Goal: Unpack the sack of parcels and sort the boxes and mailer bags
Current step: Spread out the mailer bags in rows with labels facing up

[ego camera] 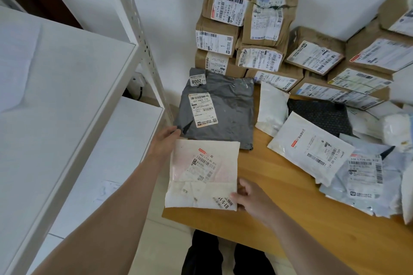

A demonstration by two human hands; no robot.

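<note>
1. Head view: a flat, off-white plastic mailer bag with a shipping label is held just over the near left corner of the light wooden table. The left hand holds its far left corner, fingers curled at the edge. The right hand pinches its near right corner, thumb on top.
2. Just beyond it lies a large grey plastic mailer bag, flat on the table; the white bag's far edge overlaps it slightly.
3. Brown cardboard boxes stand stacked against the wall, and more pale mailer bags lie loosely overlapped to the right. No sack is visible.
4. Judgement: the sorting step is in hand, a bag being placed. The next move calls for laying it flat with the bags, then releasing both corners.
</note>
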